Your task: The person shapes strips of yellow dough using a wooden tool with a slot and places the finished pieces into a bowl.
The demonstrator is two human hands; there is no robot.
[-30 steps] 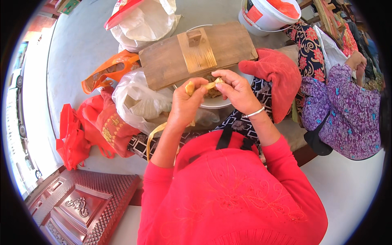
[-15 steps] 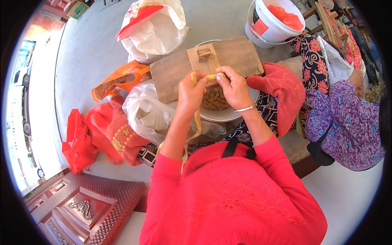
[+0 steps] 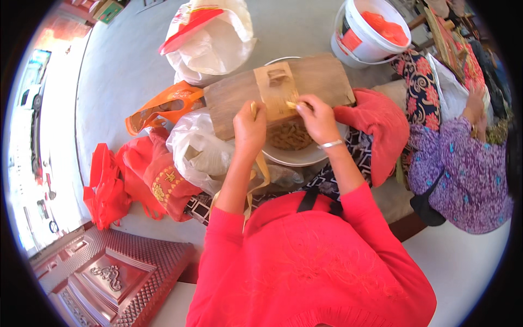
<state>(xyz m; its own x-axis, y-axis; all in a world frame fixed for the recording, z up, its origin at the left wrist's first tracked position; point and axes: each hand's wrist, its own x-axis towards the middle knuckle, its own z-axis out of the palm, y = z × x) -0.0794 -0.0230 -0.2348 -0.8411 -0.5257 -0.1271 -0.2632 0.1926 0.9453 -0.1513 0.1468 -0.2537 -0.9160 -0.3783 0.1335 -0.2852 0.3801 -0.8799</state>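
My left hand [image 3: 250, 128] is closed around a long pale-yellow strip [image 3: 265, 170], whose loose length hangs below the wrist toward my lap. My right hand [image 3: 318, 121] pinches a short yellow piece [image 3: 292, 104] between thumb and fingers. A gap separates the two hands, both above the near edge of a wooden board [image 3: 321, 82] with a paler plate and a small block fixed on it. Under the board sits a white basin [image 3: 305, 158], partly hidden, with many yellow-brown pieces [image 3: 290, 136] in it.
A white plastic bag [image 3: 199, 144], an orange bag [image 3: 163, 106] and red bags [image 3: 103, 188] lie at the left. A white sack [image 3: 212, 43] and a white bucket [image 3: 348, 43] stand beyond. Red cloth [image 3: 376, 125] lies at the right, near another person's purple sleeve [image 3: 460, 169].
My hands have moved apart. The yellow strip that stretched between them is now in two separate parts, one in each hand.
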